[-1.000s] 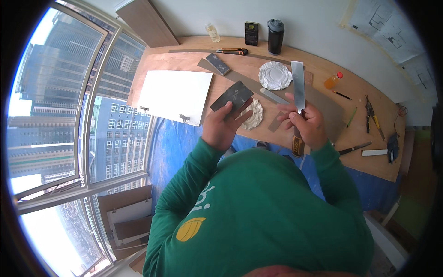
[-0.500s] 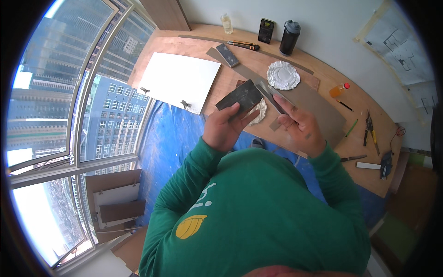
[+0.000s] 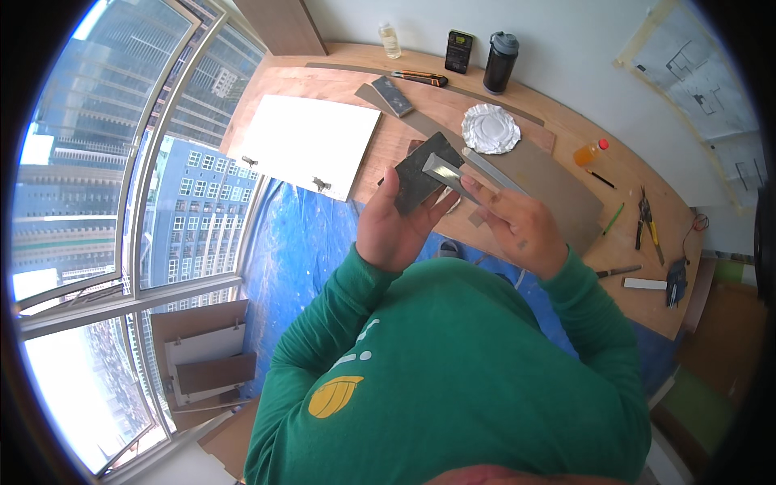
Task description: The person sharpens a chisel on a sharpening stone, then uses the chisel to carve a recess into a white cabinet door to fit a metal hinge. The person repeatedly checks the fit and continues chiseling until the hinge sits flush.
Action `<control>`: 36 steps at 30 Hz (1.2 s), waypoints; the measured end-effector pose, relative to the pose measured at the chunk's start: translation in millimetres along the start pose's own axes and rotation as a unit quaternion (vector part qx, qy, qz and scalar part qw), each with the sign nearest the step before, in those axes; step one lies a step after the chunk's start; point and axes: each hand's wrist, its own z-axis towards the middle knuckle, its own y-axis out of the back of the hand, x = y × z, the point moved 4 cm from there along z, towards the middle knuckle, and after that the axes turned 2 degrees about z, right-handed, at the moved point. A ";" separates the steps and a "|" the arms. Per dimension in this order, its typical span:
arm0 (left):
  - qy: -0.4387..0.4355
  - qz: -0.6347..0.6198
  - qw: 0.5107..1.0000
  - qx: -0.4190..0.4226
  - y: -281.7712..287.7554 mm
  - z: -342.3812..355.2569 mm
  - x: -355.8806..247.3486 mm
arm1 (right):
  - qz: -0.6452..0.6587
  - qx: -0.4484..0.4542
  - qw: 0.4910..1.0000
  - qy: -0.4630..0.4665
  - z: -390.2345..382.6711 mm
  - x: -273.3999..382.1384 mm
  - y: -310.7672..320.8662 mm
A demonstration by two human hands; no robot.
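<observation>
My left hand grips a dark rectangular sharpening stone above the table, thumb along its near side and fingers beneath. A flat metal blade with a shiny bevelled end is pinched in my right hand. Its bevelled end lies over the stone; whether the two touch I cannot tell. The blade's other end is hidden by my fingers. Partly covered by my left hand and the stone is a crumpled foil piece. A pale metal strip lies on the table beyond my right fingers.
On the wooden table lie a white panel with hinges, a grey block, a utility knife, a foil dish and pliers. A black flask, phone and orange bottle stand farther back.
The stone has turned in my left hand, showing more of its broad face. My right hand has brought the blade left and over the stone, its bevel now catching light.
</observation>
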 end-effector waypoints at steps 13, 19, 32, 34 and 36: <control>0.003 0.038 0.999 -0.026 -2.2 7.4 4.6 | -0.085 0.063 0.994 -0.017 -2.2 3.1 -0.1; 0.000 0.031 0.999 -0.029 2.7 11.0 6.1 | -0.010 -0.001 0.999 -0.039 5.3 -6.1 7.1; -0.011 0.023 1.000 0.000 9.3 15.0 5.9 | -0.034 0.061 0.997 -0.022 0.8 2.8 -7.7; -0.016 0.025 1.000 -0.008 7.0 15.3 6.0 | -0.013 0.032 0.999 -0.037 4.0 -6.8 -6.7; -0.020 0.021 0.999 -0.024 7.1 13.8 6.4 | 0.017 0.026 0.999 -0.027 3.0 -6.1 -10.6</control>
